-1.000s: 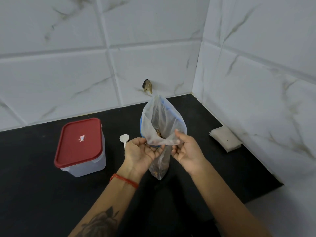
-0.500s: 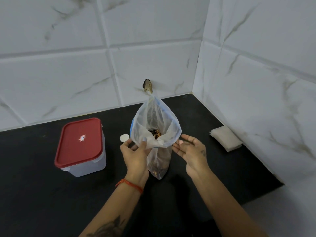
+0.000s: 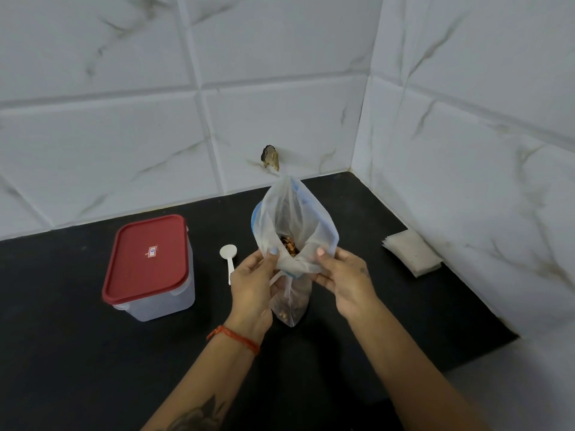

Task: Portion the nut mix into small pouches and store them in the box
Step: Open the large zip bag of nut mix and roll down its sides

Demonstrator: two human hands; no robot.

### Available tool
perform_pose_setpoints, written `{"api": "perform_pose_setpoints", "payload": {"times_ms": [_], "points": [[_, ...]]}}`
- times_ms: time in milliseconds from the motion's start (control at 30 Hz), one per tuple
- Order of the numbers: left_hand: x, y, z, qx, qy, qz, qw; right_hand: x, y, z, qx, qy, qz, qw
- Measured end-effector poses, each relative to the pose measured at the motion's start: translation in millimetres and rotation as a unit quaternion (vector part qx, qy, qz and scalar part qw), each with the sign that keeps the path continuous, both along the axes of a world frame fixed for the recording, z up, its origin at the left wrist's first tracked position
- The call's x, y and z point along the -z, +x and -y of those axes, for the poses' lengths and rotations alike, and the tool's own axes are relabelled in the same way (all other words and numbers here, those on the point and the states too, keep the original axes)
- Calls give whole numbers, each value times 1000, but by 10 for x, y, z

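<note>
A clear plastic bag of nut mix (image 3: 291, 219) with a blue zip edge stands upright on the black counter, its mouth spread open so the nuts show inside. My left hand (image 3: 253, 286) pinches the near left rim of the bag. My right hand (image 3: 343, 279) pinches the near right rim. To the left stands a clear box with a shut red lid (image 3: 147, 264). A white plastic spoon (image 3: 229, 258) lies between the box and my left hand. A stack of small pouches (image 3: 412, 256) lies flat at the right, against the wall.
The black counter (image 3: 77, 353) ends at white marble-look tiled walls at the back and on the right, forming a corner. A dark broken spot (image 3: 270, 157) marks the back wall just behind the bag.
My right hand, off the bag half a second ago, has returned to the rim and pinches it again. The bag's mouth is pulled wider between both hands.
</note>
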State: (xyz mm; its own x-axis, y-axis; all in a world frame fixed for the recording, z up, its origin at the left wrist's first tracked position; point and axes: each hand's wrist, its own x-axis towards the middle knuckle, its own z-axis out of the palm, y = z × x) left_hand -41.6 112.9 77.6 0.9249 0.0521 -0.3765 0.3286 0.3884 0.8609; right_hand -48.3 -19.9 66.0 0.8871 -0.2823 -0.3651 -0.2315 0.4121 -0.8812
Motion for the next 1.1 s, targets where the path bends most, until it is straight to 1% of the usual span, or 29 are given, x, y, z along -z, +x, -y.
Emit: {"api": "perform_pose_setpoints", "payload": {"times_ms": [67, 100, 167, 233, 300, 333, 433, 500, 533, 567, 633, 700, 733, 800, 833, 900, 967, 1000, 1033, 1067, 1100], "points": [[2, 41, -38, 6, -21, -7, 1000, -49, 31, 83, -7, 110, -38, 993], [2, 72, -51, 12, -51, -12, 999, -77, 42, 118, -8, 163, -52, 985], [-1, 135, -61, 24, -139, -36, 989, -96, 51, 167, -10, 259, -64, 964], [9, 169, -59, 14, -235, -81, 968, -58, 38, 181, -2, 330, -59, 942], [51, 167, -48, -4, -310, -120, 943, -18, 22, 157, 8, 367, -56, 928], [77, 158, -34, -9, -330, -132, 935, -8, 20, 142, 15, 377, -57, 924], [136, 134, 23, -2, -348, -157, 924, 7, 49, 99, 28, 382, -84, 920], [150, 140, 67, 8, -331, -168, 929, 20, 67, 44, 26, 364, -107, 925], [156, 142, 81, 18, -299, -164, 940, 17, 63, 11, 18, 345, -111, 932], [164, 142, 83, 29, -242, -151, 958, 28, 63, -5, 11, 310, -112, 944], [161, 138, 50, 61, -85, -105, 989, 22, 53, 3, -4, 183, -116, 976], [140, 141, -3, 87, 52, -55, 993, 7, 46, 35, -21, 31, -128, 991], [133, 154, -28, 90, 96, -43, 990, 1, 52, 52, -21, -40, -130, 990], [99, 189, -59, 73, 145, -31, 986, 2, 84, 77, -7, -182, -116, 976], [71, 205, -61, 63, 158, -24, 985, -1, 104, 82, -3, -253, -96, 963], [8, 230, -45, 61, 181, 0, 982, 11, 168, 89, -18, -391, -49, 919], [-41, 263, -19, 75, 217, 16, 973, -1, 232, 70, -36, -501, -19, 865], [-48, 289, -9, 78, 242, 24, 967, 12, 269, 64, -43, -537, -6, 842], [-54, 318, 0, 77, 271, 36, 959, 35, 311, 63, -51, -557, -3, 829], [-40, 354, 5, 78, 291, 44, 953, 51, 352, 68, -57, -559, -4, 827], [-22, 393, 11, 83, 287, 41, 953, 52, 384, 68, -65, -533, -12, 843]]}}
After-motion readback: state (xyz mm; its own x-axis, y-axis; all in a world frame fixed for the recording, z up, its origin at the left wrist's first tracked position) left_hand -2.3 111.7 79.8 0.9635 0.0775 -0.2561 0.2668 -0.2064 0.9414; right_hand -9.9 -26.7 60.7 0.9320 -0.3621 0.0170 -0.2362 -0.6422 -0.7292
